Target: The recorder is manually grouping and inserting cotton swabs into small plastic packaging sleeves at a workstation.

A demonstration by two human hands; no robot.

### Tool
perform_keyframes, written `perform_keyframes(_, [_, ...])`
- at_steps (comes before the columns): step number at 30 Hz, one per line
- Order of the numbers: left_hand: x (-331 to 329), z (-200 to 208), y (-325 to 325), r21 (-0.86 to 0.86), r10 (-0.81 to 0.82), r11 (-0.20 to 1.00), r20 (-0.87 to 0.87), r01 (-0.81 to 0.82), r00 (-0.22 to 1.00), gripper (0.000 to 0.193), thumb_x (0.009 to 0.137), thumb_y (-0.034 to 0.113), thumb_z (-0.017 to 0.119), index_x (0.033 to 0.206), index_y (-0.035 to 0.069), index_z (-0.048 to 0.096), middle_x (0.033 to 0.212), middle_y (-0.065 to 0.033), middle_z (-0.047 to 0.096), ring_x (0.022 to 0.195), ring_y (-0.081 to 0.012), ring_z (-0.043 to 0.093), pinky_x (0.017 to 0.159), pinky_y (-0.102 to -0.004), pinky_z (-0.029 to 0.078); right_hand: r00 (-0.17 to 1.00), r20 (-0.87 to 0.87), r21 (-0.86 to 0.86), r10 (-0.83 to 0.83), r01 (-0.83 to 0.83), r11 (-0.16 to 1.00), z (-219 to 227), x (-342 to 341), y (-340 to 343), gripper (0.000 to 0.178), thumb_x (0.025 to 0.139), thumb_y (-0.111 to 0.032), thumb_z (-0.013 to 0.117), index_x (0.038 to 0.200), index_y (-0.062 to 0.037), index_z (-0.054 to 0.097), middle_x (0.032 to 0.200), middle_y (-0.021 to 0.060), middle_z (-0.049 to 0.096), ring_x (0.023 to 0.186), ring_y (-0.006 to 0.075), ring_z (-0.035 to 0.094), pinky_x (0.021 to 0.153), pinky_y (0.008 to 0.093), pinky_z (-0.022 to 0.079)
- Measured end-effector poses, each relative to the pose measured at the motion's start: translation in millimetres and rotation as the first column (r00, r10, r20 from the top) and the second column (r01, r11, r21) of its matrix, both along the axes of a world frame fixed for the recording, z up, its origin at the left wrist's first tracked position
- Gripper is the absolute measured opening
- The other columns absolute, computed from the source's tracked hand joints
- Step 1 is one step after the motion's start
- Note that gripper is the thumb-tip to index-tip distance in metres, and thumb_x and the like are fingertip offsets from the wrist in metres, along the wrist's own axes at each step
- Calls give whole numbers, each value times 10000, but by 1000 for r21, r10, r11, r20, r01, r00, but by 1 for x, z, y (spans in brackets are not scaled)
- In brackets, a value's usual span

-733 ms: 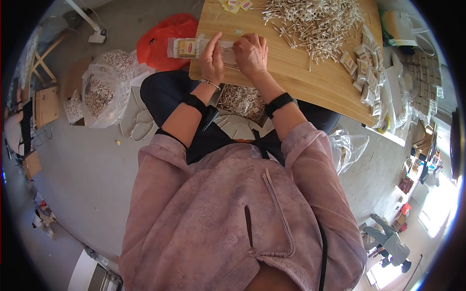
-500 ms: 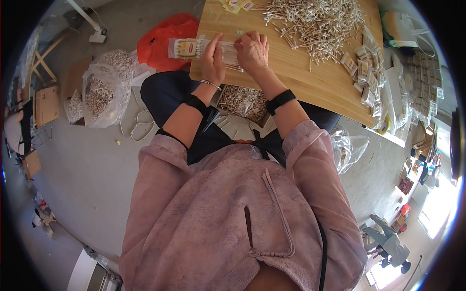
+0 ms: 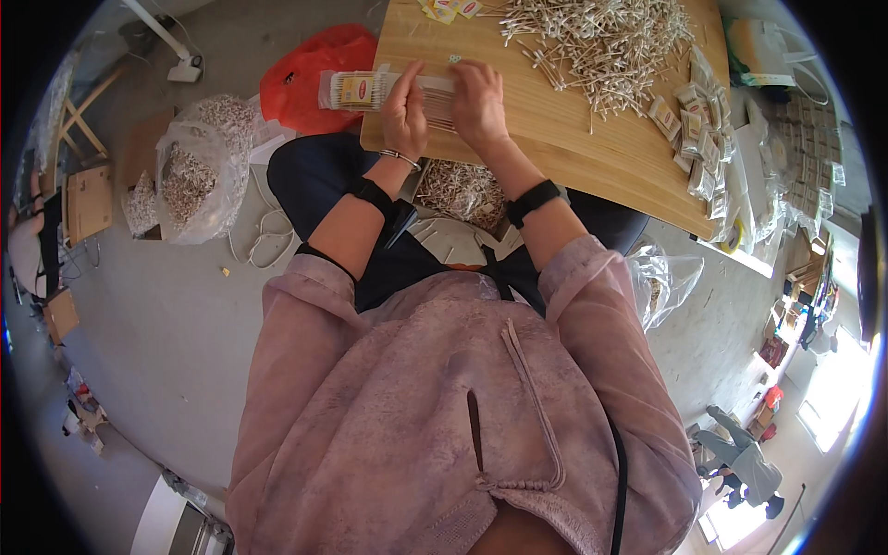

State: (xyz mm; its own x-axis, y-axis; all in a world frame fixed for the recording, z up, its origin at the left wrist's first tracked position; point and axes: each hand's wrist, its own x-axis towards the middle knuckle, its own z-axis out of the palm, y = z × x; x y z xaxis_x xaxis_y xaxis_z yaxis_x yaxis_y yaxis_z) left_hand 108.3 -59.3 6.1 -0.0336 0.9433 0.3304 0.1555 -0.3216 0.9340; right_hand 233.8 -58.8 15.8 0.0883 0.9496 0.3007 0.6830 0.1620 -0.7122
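Between my two hands, at the left end of the wooden table, lies a row of cotton swabs (image 3: 437, 104) with sticks running from side to side. My left hand (image 3: 404, 118) stands on edge against the row's left end, fingers long and close together. At the other end, my right hand (image 3: 480, 109) bends its fingers over the swabs; its fingertips are partly hidden. Just left of my left hand, a clear pack of cotton swabs (image 3: 356, 91) with a yellow, red and white label juts past the table edge.
A large heap of loose swabs (image 3: 601, 46) covers the back of the table (image 3: 555, 148). Filled packs (image 3: 698, 139) pile up at its right edge. Below the front edge sits a box of swabs (image 3: 462, 196). A red bag (image 3: 314, 83) and a clear sack (image 3: 199, 166) lie to the left.
My right hand has shifted slightly left and its fingers have straightened somewhat over the swabs. My left hand and the labelled pack have hardly moved.
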Motion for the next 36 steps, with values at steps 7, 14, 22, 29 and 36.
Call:
perform_keyframes(7, [-4, -3, -1, 31, 10, 999, -11, -10, 1000, 297, 947, 49, 419, 1209, 13, 555, 1140, -162, 622, 1086, -250, 586, 921, -309, 430, 815, -580, 82, -11, 72, 994, 2, -19, -26, 462, 1002, -272, 351, 1311, 69, 393, 1426, 253, 339, 1353, 346, 302, 1100, 373, 252])
perform_keyframes(14, [1, -2, 0, -11, -10, 1000, -13, 10, 1000, 284, 951, 55, 419, 1190, 13, 564, 1135, -158, 624, 1074, -252, 592, 917, -316, 433, 840, -540, 63, 46, -14, 998, -1, -17, -21, 562, 996, -369, 317, 1347, 70, 346, 1430, 279, 311, 1366, 384, 259, 1105, 398, 239])
perform_keyframes(22, [-5, -8, 0, -31, -48, 998, 18, 48, 999, 327, 1000, 159, 382, 1233, -10, 538, 1225, -120, 584, 1146, -183, 532, 982, -290, 402, 947, 277, -38, 162, -157, 987, -1, -1, -52, 726, 927, -402, 443, 1412, 78, 196, 1498, 250, 161, 1407, 373, 129, 1143, 455, 120])
perform_keyframes(29, [3, -11, 5, -45, -33, 998, 127, 39, 991, 291, 977, 126, 395, 1172, 7, 575, 1170, -128, 618, 1114, -222, 567, 956, -310, 420, 766, 593, -197, 246, -158, 968, -3, -5, -49, 797, 914, -540, 359, 1418, 61, 221, 1506, 227, 162, 1421, 323, 106, 1152, 430, 94])
perform_keyframes(36, [-19, 22, -23, 188, 16, 979, -461, 80, 887, 287, 884, 123, 532, 1146, 16, 583, 984, -155, 578, 917, -315, 561, 824, -394, 452, 781, 566, -218, 264, -167, 962, 1, -4, -48, 855, 857, -518, 457, 1422, 68, 196, 1501, 243, 159, 1422, 327, 102, 1153, 430, 91])
